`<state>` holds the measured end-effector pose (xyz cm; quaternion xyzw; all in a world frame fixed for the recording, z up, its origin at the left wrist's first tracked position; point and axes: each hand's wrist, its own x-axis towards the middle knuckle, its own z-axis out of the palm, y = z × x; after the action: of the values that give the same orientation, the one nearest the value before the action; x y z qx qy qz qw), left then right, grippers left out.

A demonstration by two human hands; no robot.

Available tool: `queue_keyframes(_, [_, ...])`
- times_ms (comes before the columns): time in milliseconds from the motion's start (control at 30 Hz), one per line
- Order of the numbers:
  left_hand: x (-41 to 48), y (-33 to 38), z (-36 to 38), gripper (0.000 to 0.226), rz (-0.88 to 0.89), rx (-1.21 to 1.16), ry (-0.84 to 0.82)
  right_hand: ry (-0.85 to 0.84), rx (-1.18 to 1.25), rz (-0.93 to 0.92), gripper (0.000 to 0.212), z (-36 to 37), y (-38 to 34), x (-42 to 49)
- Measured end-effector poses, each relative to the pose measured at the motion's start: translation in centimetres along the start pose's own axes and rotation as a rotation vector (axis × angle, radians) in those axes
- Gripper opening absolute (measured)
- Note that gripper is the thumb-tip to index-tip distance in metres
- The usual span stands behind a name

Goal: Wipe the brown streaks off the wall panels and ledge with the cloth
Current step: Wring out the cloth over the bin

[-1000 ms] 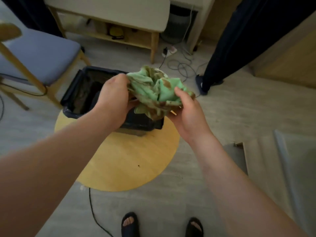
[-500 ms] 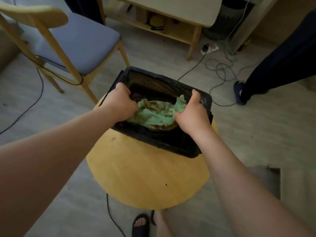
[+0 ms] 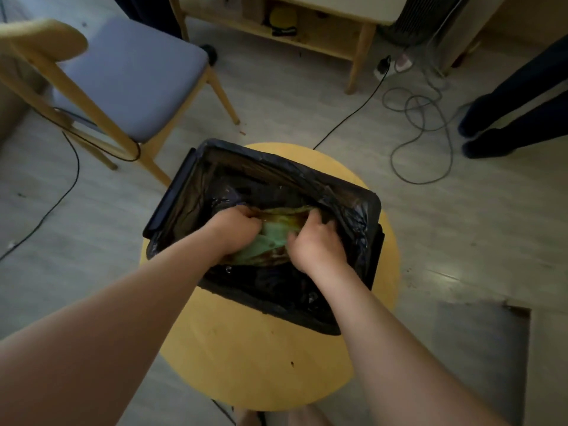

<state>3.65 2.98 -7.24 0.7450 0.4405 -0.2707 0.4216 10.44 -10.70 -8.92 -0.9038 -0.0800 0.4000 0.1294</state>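
The green cloth (image 3: 270, 241), smeared with brown stains, lies bunched low inside a black bin lined with a black bag (image 3: 359, 204). My left hand (image 3: 236, 230) grips the cloth's left side with curled fingers. My right hand (image 3: 316, 241) grips its right side, fingers dug into the fabric. Both hands are down inside the bin, and parts of the cloth are hidden under them. Small glints and bubbles show on the dark lining around the cloth. No wall panel or ledge is in view.
The bin stands on a round yellow table (image 3: 261, 364). A wooden chair with a grey-blue seat (image 3: 132, 75) stands at the left. Cables (image 3: 424, 118) trail over the floor at the back right, near another person's dark-trousered legs (image 3: 516, 112). A low wooden shelf (image 3: 307, 29) is behind.
Both hands brought the cloth from above the bin's rim down into the bin, and now hold it deeper inside. The view has tipped further down over the bin.
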Motion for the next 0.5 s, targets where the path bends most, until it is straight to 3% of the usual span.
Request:
queue_keyframes(167, [3.7, -1.9, 2.1, 0.049, -0.091, -0.322, 0.035, -0.055, 0.175, 0.109, 0.069, 1.5, -0.7, 1.7])
queue_keyframes(367, [3.4, -1.7, 2.1, 0.043, -0.266, -0.828, -0.065, -0.153, 0.712, -0.029, 0.032, 2.8, -1.8, 0.3])
queue_keyframes(500, [3.4, -1.4, 1.2, 0.044, -0.277, -0.894, -0.094, -0.084, 0.747, -0.257, 0.051, 3.1, -3.4, -2.9])
